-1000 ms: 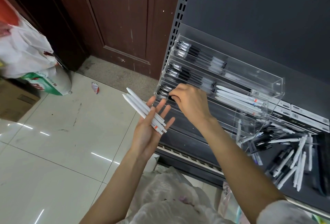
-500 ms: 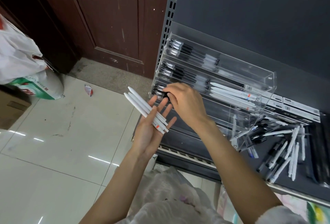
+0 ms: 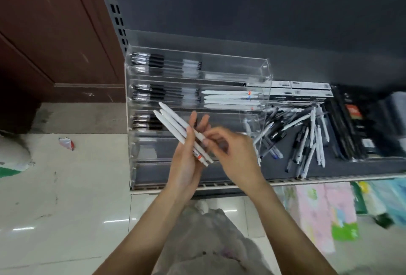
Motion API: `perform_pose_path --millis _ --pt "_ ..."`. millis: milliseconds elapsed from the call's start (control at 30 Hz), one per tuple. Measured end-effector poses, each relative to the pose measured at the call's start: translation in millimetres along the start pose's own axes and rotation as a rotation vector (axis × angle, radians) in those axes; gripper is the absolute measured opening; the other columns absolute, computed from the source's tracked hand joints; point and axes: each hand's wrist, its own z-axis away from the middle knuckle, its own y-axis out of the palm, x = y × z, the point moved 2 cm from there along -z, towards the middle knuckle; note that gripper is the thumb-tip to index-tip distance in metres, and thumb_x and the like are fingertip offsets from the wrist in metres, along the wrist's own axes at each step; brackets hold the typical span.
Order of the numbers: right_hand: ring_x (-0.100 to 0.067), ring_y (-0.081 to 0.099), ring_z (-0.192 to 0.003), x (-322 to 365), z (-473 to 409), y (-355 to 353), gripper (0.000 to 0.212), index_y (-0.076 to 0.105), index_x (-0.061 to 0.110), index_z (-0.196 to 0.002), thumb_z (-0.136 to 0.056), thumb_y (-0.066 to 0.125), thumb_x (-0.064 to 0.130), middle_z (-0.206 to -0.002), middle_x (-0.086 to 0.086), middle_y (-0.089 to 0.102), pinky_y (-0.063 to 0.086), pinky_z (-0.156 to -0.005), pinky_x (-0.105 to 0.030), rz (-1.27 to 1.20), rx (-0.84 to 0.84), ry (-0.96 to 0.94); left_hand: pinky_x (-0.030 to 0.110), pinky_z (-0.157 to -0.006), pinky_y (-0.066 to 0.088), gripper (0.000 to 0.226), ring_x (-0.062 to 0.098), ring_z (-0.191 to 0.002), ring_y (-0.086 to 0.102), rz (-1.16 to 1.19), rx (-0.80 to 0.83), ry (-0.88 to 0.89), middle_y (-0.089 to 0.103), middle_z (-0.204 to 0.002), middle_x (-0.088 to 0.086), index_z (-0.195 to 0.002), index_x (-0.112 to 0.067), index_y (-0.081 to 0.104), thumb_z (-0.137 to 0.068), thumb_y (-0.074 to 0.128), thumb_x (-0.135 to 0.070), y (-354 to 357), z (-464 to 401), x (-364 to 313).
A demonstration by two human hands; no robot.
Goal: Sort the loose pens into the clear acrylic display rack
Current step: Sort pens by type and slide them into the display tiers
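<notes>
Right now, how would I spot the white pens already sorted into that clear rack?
Find the clear acrylic rack at the left end of the dark shelf. In its second tier from the top, right half, lie the white pens; every other filled slot holds black-gripped pens.

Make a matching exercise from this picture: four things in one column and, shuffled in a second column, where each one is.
Things
1. bundle of white pens
2. black-grip pens
3. loose pile of pens
4. crumpled wrapper

Places
A. on the dark shelf, right of the clear acrylic rack
B. on the tiled floor
C. held in the left hand
D. in the rack's top tier, left end

Pairs: 1-C, 2-D, 3-A, 4-B
</notes>
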Motion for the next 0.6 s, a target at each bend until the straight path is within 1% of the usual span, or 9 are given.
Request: perform_pose_path --millis 33,100,167,233,300,367,467,533,600 --pt "-0.003 0.062 -0.064 -8.4 1.0 -10.2 0.009 0.068 0.021 -0.096 -0.088 0.066 0.021 -0.080 0.009 0.071 0.053 -0.061 -0.031 0.074 -0.046 -0.010 0.029 -0.089 0.050 0.039 0.012 -0.113 0.060 -0.095 -0.020 0.009 0.068 -0.115 -0.008 -0.130 -0.027 0.053 -0.094 0.040 -0.036 0.1 -1.3 5.1" --pt "-0.008 0.062 -0.060 -25.7 -1.9 -36.2 0.007 0.067 0.021 -0.095 -0.089 0.063 0.024 -0.077 0.008 0.070 0.053 -0.054 -0.033 0.234 -0.149 -0.046 0.025 -0.081 0.047 0.032 0.008 -0.095 0.061 -0.229 -0.098 0.024 0.068 -0.096 -0.011 -0.117 -0.027 0.062 -0.098 0.038 -0.036 -0.9 -2.7 11.8" --pt "-0.010 0.059 -0.055 -39.5 -12.5 -66.7 0.006 0.067 0.019 -0.091 -0.089 0.063 0.022 -0.074 0.004 0.069 0.051 -0.049 -0.028 0.359 -0.240 -0.086 0.024 -0.076 0.043 0.036 0.006 -0.080 0.052 -0.286 -0.186 0.037 0.060 -0.084 -0.009 -0.103 -0.026 0.069 -0.100 0.035 -0.038 0.0 -3.1 13.2" --pt "-0.012 0.056 -0.061 -46.9 -29.3 -91.7 0.002 0.068 0.016 -0.087 -0.086 0.066 0.017 -0.078 0.001 0.069 0.043 -0.054 -0.018 0.464 -0.296 -0.153 0.026 -0.074 0.040 0.040 0.006 -0.077 0.047 -0.342 -0.279 0.063 0.056 -0.081 -0.010 -0.089 -0.026 0.071 -0.099 0.035 -0.041 1.6 -3.2 10.4" --pt "-0.021 0.058 -0.074 -50.3 -50.1 -102.9 0.002 0.071 0.014 -0.083 -0.083 0.069 0.015 -0.083 -0.001 0.067 0.042 -0.062 -0.023 0.569 -0.314 -0.234 0.028 -0.065 0.038 0.040 0.007 -0.067 0.045 -0.372 -0.332 0.096 0.051 -0.074 -0.009 -0.082 -0.023 0.069 -0.097 0.038 -0.044 2.7 -4.4 7.8" --pt "-0.024 0.059 -0.075 -54.0 -71.2 -100.3 0.002 0.072 0.013 -0.079 -0.079 0.070 0.012 -0.080 -0.002 0.066 0.045 -0.064 -0.027 0.642 -0.274 -0.301 0.025 -0.054 0.034 0.037 0.007 -0.056 0.040 -0.370 -0.360 0.114 0.045 -0.068 -0.006 -0.080 -0.019 0.066 -0.097 0.042 -0.041 4.5 -6.0 6.6" --pt "-0.024 0.061 -0.065 -63.9 -95.7 -85.4 0.012 0.070 0.013 -0.071 -0.066 0.076 0.004 -0.073 -0.002 0.064 0.051 -0.052 -0.028 0.788 -0.125 -0.333 0.022 -0.048 0.034 0.033 0.007 -0.050 0.041 -0.359 -0.406 0.146 0.046 -0.062 -0.005 -0.078 -0.016 0.065 -0.098 0.045 -0.033 6.1 -7.2 7.6" --pt "-0.018 0.060 -0.058 -68.9 -103.5 -77.2 0.020 0.069 0.018 -0.068 -0.059 0.081 0.005 -0.069 0.003 0.062 0.048 -0.044 -0.023 0.931 -0.010 -0.309 0.022 -0.048 0.035 0.032 0.007 -0.050 0.043 -0.342 -0.420 0.160 0.049 -0.058 -0.005 -0.079 -0.014 0.066 -0.098 0.046 -0.031 6.9 -7.5 9.9" --pt "-0.013 0.056 -0.050 -68.4 -105.6 -75.4 0.023 0.066 0.023 -0.060 -0.054 0.085 0.011 -0.062 0.007 0.058 0.035 -0.040 -0.014 1.051 0.042 -0.278 0.021 -0.048 0.035 0.033 0.007 -0.050 0.042 -0.332 -0.427 0.170 0.048 -0.054 -0.005 -0.080 -0.012 0.067 -0.099 0.046 -0.030 7.3 -7.9 11.5"
